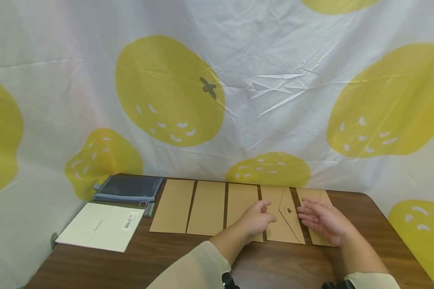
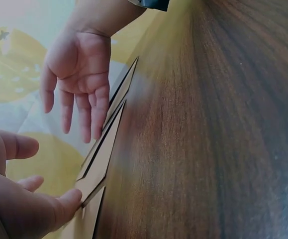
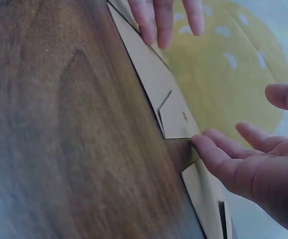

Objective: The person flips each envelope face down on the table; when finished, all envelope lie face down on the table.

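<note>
Several brown kraft envelopes lie in a row on the table. Those on the left, such as this plain envelope (image 1: 206,206), show a smooth side, while the envelope with a pointed flap (image 1: 292,224) has a small dark print. My left hand (image 1: 254,220) hovers near that flap envelope's left edge, fingers loosely extended and holding nothing. Over the rightmost envelope (image 1: 311,194) is my right hand (image 1: 322,220), palm turned inward with fingers extended; it hides part of that envelope. In the right wrist view, the right hand's fingertips (image 3: 198,142) appear close to the flap envelope's corner; contact is unclear.
At the left of the wooden table (image 1: 105,265) lies a white flat pad or book (image 1: 97,226) with a barcode sticker. Behind it sits a dark blue zip pouch (image 1: 130,186). A white curtain (image 1: 267,132) with yellow fruit prints hangs along the back edge.
</note>
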